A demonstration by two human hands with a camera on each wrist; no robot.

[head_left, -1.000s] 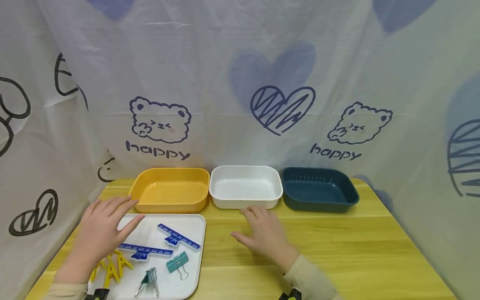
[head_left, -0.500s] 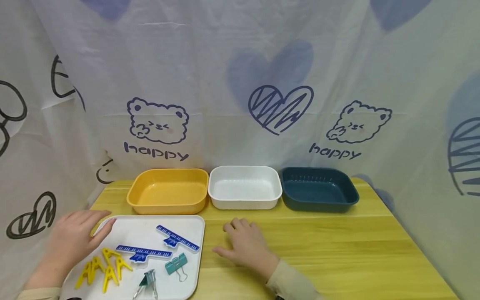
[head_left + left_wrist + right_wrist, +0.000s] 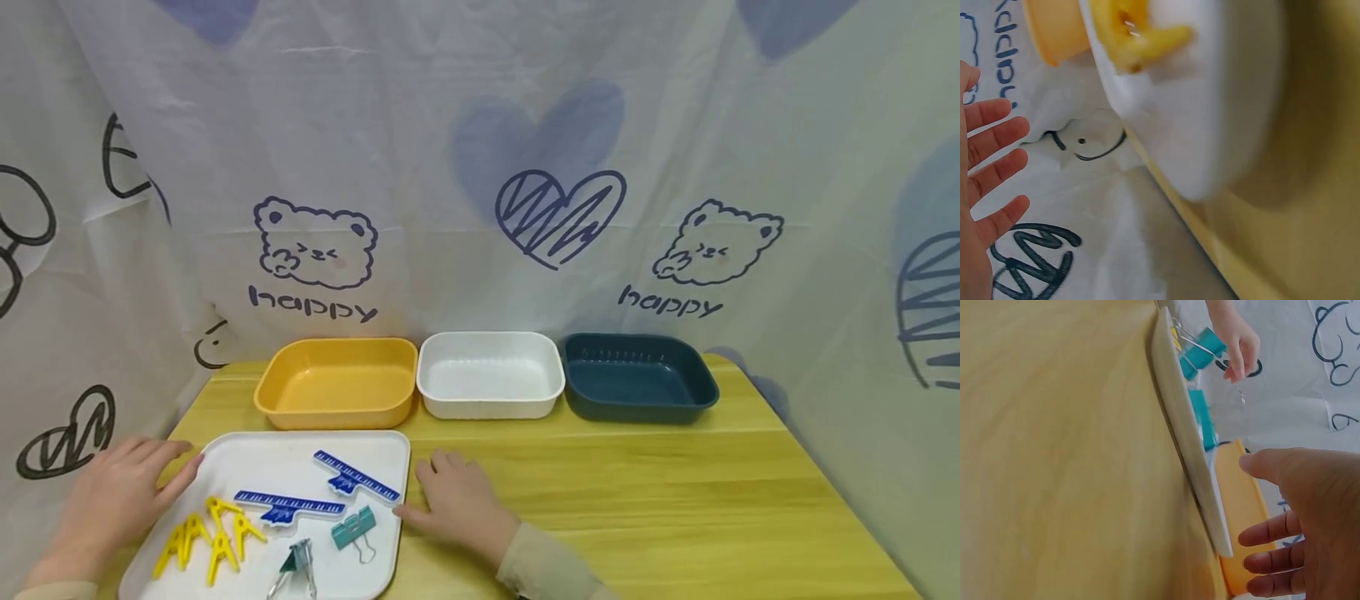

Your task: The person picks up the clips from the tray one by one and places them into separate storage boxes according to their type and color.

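A white tray [image 3: 277, 454] lies on the table, bearing two blue ruler-shaped clips [image 3: 300, 505], two teal binder clips [image 3: 353, 528] and several yellow clothespins [image 3: 221, 557]. My left hand [image 3: 112, 504] is by the tray's left edge, thumb toward the rim. In the left wrist view the fingers of that left hand [image 3: 994, 150] are spread and hold nothing. At the tray's right edge is my right hand [image 3: 461, 508], its thumb close to the rim. The right wrist view has this right hand [image 3: 1329, 519] with fingers extended and nothing in them.
Behind the tray stand a yellow bin [image 3: 337, 412], a white bin [image 3: 491, 408] and a dark blue bin [image 3: 641, 408] in a row. A printed curtain [image 3: 442, 250] hangs behind and beside the wooden table [image 3: 637, 500].
Both hands have come down and to the left, the left one from over the tray to its left side, the right one toward its right edge. The clips and bins have stayed put.
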